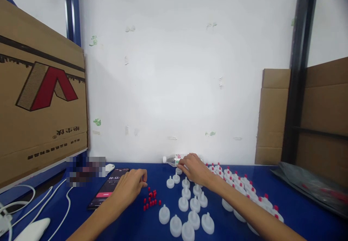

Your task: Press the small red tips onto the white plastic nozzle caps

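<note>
My left hand [133,183] is just above the table, left of a loose group of small red caps [151,199]. Its fingers curl inward, and whatever lies between the fingertips is hidden. My right hand [194,169] reaches toward the back, thumb and fingers closed at the top of a small white nozzle bottle [178,171]. Several more squat white bottles with bare nozzles [183,204] stand upright between my hands. To the right, partly behind my right forearm, are rows of similar bottles wearing red caps [244,184].
A clear plastic bottle [171,159] lies along the wall behind my right hand. At left are a phone [104,188] showing a timer, white cables [66,201] and a large cardboard box [43,88]. A grey plastic bag [307,186] lies on the right of the blue table [127,226].
</note>
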`<state>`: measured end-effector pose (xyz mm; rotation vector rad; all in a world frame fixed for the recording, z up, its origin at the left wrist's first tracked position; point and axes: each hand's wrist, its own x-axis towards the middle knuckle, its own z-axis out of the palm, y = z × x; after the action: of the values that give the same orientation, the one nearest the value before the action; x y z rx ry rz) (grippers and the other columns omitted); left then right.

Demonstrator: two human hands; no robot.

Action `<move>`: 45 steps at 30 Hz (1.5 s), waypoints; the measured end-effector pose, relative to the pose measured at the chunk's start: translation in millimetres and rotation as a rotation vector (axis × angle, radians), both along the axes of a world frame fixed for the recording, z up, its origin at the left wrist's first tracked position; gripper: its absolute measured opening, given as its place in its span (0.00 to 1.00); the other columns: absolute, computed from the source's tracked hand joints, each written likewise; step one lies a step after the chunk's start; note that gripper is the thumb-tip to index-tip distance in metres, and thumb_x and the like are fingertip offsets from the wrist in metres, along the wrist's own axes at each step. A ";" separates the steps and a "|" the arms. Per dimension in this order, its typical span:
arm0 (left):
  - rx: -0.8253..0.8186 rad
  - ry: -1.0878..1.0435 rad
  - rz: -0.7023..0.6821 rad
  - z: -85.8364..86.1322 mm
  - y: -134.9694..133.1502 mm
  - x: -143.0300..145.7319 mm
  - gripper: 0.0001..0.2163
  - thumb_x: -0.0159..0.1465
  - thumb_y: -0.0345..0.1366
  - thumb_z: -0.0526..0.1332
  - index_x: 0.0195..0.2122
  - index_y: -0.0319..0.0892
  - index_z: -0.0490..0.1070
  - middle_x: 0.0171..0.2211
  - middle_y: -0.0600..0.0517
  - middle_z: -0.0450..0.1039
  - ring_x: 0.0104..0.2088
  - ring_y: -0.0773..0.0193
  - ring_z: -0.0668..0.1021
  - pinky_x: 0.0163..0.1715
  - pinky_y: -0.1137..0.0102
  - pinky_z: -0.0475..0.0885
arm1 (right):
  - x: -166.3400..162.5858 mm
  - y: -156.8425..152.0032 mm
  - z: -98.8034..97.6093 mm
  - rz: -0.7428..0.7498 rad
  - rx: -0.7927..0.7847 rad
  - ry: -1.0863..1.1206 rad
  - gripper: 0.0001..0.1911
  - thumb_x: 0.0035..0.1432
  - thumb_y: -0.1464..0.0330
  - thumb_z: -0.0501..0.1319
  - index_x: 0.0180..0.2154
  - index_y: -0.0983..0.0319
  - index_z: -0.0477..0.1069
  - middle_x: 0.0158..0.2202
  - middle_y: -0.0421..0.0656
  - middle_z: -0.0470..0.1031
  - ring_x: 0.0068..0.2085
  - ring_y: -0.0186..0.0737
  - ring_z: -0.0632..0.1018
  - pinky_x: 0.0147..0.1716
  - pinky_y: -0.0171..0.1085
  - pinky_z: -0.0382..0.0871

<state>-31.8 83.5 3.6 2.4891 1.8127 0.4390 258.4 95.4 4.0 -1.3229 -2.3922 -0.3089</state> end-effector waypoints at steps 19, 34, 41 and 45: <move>-0.056 0.032 -0.065 -8.5 -3.3 2.3 0.08 0.62 0.26 0.65 0.39 0.47 0.77 0.40 0.51 0.82 0.43 0.55 0.81 0.34 0.70 0.62 | -2.7 -6.0 1.2 0.058 -0.008 0.046 0.22 0.76 0.56 0.48 0.42 0.59 0.76 0.38 0.45 0.81 0.44 0.46 0.79 0.55 0.48 0.61; 0.097 -0.305 -0.390 20.7 -34.7 22.4 0.14 0.75 0.46 0.48 0.41 0.47 0.69 0.36 0.53 0.78 0.38 0.57 0.78 0.40 0.68 0.67 | -44.0 -45.6 20.2 0.382 0.003 0.119 0.15 0.68 0.68 0.62 0.54 0.58 0.62 0.50 0.46 0.78 0.50 0.44 0.78 0.49 0.39 0.71; 0.074 -0.398 -0.401 15.6 -29.6 25.8 0.24 0.76 0.50 0.38 0.27 0.46 0.60 0.23 0.54 0.70 0.26 0.60 0.74 0.31 0.69 0.66 | -41.3 -40.9 22.9 0.482 0.058 0.086 0.11 0.71 0.71 0.57 0.53 0.57 0.65 0.52 0.46 0.78 0.56 0.41 0.76 0.56 0.39 0.68; 0.052 -0.360 -0.332 21.2 -25.0 20.4 0.26 0.75 0.51 0.34 0.25 0.46 0.56 0.20 0.54 0.68 0.23 0.62 0.74 0.27 0.70 0.65 | -17.9 -20.7 21.3 0.347 0.078 0.140 0.09 0.71 0.72 0.56 0.50 0.57 0.69 0.50 0.46 0.78 0.54 0.43 0.77 0.55 0.42 0.68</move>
<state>-11.4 58.5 24.8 2.4730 1.2470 0.8528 240.5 74.7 25.3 -0.8453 -2.4070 -0.2005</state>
